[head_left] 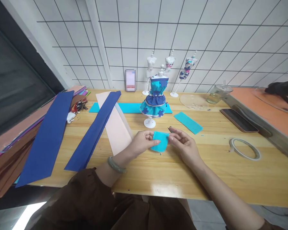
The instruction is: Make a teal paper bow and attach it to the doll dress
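Note:
A small turquoise piece of crepe-like paper [161, 145], rounded at its lower corners, is held up in front of me between both hands. My left hand [143, 142] pinches its left side, thumb across the front. At its upper right edge, the fingertips of my right hand [185, 147] are closed on the paper. A thin dark tip shows by my right index finger; what it belongs to is hidden. Just beyond my hands stands a small mannequin [155, 99] in a turquoise and blue paper dress. A turquoise strip [188, 122] lies to its right.
Blue strips [93, 134] and a pale pink sheet [116, 131] lie at left, near stacked coloured paper [16, 153]. Several mannequins and a phone [130, 80] stand at the wall. A tape roll [245, 149], dark phone [239, 120] and glass jar [219, 92] are at right.

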The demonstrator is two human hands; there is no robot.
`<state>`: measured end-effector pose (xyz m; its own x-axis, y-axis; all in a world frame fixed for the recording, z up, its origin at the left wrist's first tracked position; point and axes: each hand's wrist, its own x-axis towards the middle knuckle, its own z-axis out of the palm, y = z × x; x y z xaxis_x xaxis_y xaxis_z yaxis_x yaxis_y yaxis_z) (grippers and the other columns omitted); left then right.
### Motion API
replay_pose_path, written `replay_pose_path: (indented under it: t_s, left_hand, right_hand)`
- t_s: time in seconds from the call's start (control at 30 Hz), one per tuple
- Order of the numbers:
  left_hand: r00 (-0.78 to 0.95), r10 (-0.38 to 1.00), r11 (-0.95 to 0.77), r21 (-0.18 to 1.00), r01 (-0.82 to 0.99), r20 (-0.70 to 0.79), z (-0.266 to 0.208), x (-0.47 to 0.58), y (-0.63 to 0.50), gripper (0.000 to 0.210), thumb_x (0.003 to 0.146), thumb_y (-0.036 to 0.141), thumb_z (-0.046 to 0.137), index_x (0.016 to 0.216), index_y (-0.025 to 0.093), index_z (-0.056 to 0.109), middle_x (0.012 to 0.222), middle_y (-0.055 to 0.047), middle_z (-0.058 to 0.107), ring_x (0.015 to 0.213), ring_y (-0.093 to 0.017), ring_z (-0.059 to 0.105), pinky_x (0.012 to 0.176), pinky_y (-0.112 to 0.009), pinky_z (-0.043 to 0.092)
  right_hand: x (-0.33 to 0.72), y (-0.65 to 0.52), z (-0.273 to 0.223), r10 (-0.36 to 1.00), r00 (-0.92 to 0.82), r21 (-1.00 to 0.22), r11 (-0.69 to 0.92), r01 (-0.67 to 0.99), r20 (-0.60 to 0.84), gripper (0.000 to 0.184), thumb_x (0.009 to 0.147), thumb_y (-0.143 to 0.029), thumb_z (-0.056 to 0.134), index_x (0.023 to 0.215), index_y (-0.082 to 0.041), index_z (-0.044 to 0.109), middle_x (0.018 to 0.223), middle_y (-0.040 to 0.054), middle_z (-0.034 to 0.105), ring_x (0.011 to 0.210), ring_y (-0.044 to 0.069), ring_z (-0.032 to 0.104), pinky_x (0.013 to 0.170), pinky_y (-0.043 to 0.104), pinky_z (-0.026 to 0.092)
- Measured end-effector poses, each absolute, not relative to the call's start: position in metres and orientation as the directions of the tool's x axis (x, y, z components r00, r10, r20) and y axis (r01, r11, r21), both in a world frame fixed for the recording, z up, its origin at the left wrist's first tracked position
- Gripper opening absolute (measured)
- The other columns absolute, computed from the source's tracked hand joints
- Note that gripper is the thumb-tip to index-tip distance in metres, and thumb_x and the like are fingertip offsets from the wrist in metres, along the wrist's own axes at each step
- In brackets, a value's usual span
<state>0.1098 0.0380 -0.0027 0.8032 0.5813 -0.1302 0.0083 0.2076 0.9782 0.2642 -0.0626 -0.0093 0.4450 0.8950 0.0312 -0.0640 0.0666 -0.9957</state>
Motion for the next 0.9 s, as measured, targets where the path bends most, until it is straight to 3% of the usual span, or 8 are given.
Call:
replay_pose_path:
  t_s: [0.1, 0.2, 0.37, 0.57, 0.63, 0.73, 0.83, 0.9]
  left_hand:
    - [0.806, 0.577, 0.168, 0.985, 0.042, -0.133, -0.002, 0.11, 0.037, 0.035, 0.063, 0.03, 0.071, 0.09, 0.011, 0.06, 0.079, -0.006, 0.064, 0.07, -0.014, 0.061, 0.064, -0.025, 0.047]
    - [0.803, 0.582, 0.111, 0.991, 0.079, -0.129, -0.002, 0.11, 0.035, 0.034, 0.063, 0.029, 0.071, 0.089, 0.011, 0.06, 0.075, -0.004, 0.063, 0.069, -0.013, 0.06, 0.063, -0.025, 0.046]
    - [0.795, 0.591, 0.117, 0.99, 0.078, -0.133, -0.003, 0.109, 0.04, 0.035, 0.063, 0.03, 0.071, 0.09, 0.011, 0.061, 0.078, -0.006, 0.064, 0.071, -0.015, 0.061, 0.065, -0.026, 0.047]
    - [0.786, 0.599, 0.234, 0.972, 0.013, -0.155, -0.007, 0.106, 0.049, 0.033, 0.065, 0.033, 0.071, 0.088, 0.011, 0.063, 0.082, -0.008, 0.066, 0.072, -0.015, 0.062, 0.07, -0.029, 0.049]
    - [0.79, 0.581, 0.315, 0.949, 0.004, -0.196, -0.007, 0.106, 0.05, 0.034, 0.065, 0.035, 0.07, 0.089, 0.012, 0.062, 0.085, -0.008, 0.067, 0.075, -0.017, 0.063, 0.071, -0.031, 0.05]
    - [0.789, 0.576, 0.394, 0.918, -0.041, -0.212, -0.006, 0.105, 0.051, 0.034, 0.067, 0.035, 0.07, 0.091, 0.013, 0.062, 0.091, -0.01, 0.066, 0.08, -0.018, 0.063, 0.075, -0.034, 0.05]
    - [0.773, 0.604, 0.41, 0.907, -0.096, -0.192, -0.006, 0.105, 0.05, 0.032, 0.069, 0.033, 0.069, 0.091, 0.012, 0.061, 0.092, -0.01, 0.066, 0.08, -0.017, 0.063, 0.078, -0.035, 0.049]
    - [0.765, 0.615, 0.41, 0.906, -0.105, -0.189, -0.006, 0.105, 0.049, 0.032, 0.068, 0.033, 0.069, 0.09, 0.011, 0.061, 0.088, -0.009, 0.066, 0.077, -0.017, 0.063, 0.078, -0.036, 0.048]
  right_hand:
    - [0.264, -0.061, -0.01, 0.941, 0.338, -0.989, 0.024, -0.147, -0.028, 0.059, 0.067, -0.031, 0.072, 0.12, -0.021, 0.048, 0.097, 0.0049, 0.064, 0.086, 0.017, 0.061, 0.081, 0.035, 0.048]
    - [0.261, -0.059, -0.01, 0.968, 0.241, -0.989, -0.033, -0.146, -0.068, 0.066, 0.063, -0.029, 0.074, 0.122, -0.021, 0.045, 0.084, 0.0009, 0.064, 0.074, 0.014, 0.061, 0.071, 0.031, 0.05]
    - [0.263, -0.061, -0.005, 0.925, 0.378, -0.998, -0.03, -0.06, -0.051, 0.055, 0.062, -0.032, 0.074, 0.112, -0.018, 0.054, 0.067, -0.0033, 0.057, 0.052, 0.009, 0.051, 0.049, 0.023, 0.044]
    - [0.283, -0.063, -0.01, 0.82, 0.57, -0.992, -0.037, 0.123, 0.04, 0.036, 0.07, -0.038, 0.068, 0.099, -0.018, 0.062, 0.058, -0.0023, 0.056, 0.051, 0.009, 0.05, 0.054, 0.025, 0.044]
    - [0.286, -0.064, -0.012, 0.819, 0.57, -0.989, -0.024, 0.148, 0.065, 0.04, 0.068, -0.037, 0.07, 0.102, -0.019, 0.061, 0.073, 0.0017, 0.063, 0.066, 0.013, 0.057, 0.066, 0.029, 0.047]
    - [0.279, -0.065, -0.01, 0.931, 0.361, -0.998, -0.046, -0.045, -0.059, 0.056, 0.069, -0.038, 0.069, 0.12, -0.023, 0.049, 0.105, 0.0083, 0.063, 0.091, 0.02, 0.06, 0.08, 0.037, 0.047]
    - [0.265, -0.064, -0.004, 0.977, 0.091, -0.974, -0.18, -0.14, -0.194, 0.068, 0.071, -0.037, 0.068, 0.129, -0.022, 0.037, 0.095, 0.0085, 0.067, 0.087, 0.022, 0.063, 0.077, 0.038, 0.047]
    - [0.257, -0.063, -0.001, 0.977, 0.05, -0.974, -0.202, -0.1, -0.208, 0.07, 0.067, -0.033, 0.072, 0.127, -0.021, 0.039, 0.085, 0.0053, 0.068, 0.08, 0.02, 0.063, 0.075, 0.034, 0.047]
